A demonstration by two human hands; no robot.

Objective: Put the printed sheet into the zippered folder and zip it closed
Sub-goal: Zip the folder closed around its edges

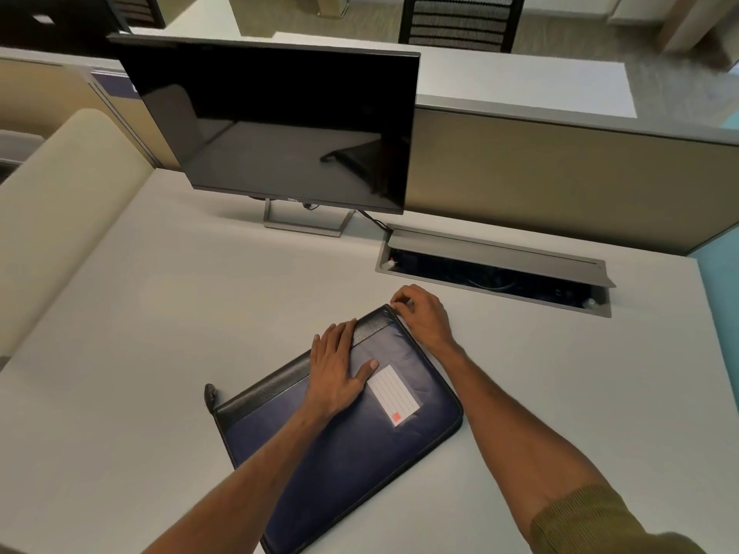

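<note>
With the zippered folder (360, 453) shut on the table (160, 353) at lower centre and the printed sheet unseen, presumably inside, the left grip (336, 369) presses flat on its cover while the right grip (420, 313) pinches its upper corner, so zipping appears nearly finished.

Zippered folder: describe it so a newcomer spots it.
On the white desk, before the black monitor, lies a flat navy folder with a black edge strip. The left hand rests flat on it; the right hand pinches its far corner. It alone carries a white lined label.
</note>
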